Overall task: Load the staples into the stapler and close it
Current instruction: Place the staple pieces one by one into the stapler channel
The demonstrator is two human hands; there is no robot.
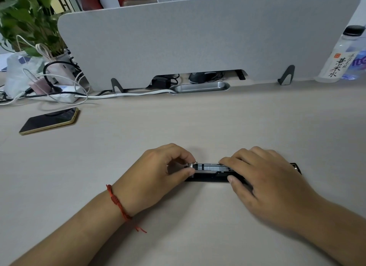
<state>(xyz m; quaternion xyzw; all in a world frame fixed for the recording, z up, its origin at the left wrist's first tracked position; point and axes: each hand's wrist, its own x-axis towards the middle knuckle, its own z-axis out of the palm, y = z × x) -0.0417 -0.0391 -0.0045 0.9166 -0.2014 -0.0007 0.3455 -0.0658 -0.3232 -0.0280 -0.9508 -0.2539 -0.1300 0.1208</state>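
**A:** What did the place look like?

**B:** It was a pale tabletop (178, 123) backed by a grey felt partition (198, 38). Both hands were low in the middle of it.

**A:** And the stapler?

**B:** The black stapler (210, 171) lay flat on the tabletop, lengthwise between the hands, with its top opened so the inner channel faced up. The right hand (267, 176) covered its right half, with the fingers curved over the top and the thumb pressed to the near side. The left hand (158, 172) sat at its left end, thumb and forefinger pinching a small silvery piece (190, 165) right at the mouth of the channel.

**A:** Was that the staples?

**B:** I couldn't tell, it was too small. It could have been a strip of staples or part of the stapler itself. I couldn't make out what was in the channel either.

**A:** Was anything else holding something?

**B:** Well beyond the hands, an oval metal tray (200, 87) was sunk into the tabletop, and a white cable (128, 94) ran into its left end. Far off past the right hand stood a clear bottle (340, 57) with a black cap. Well out beyond the left hand a phone (49, 120) lay face up.
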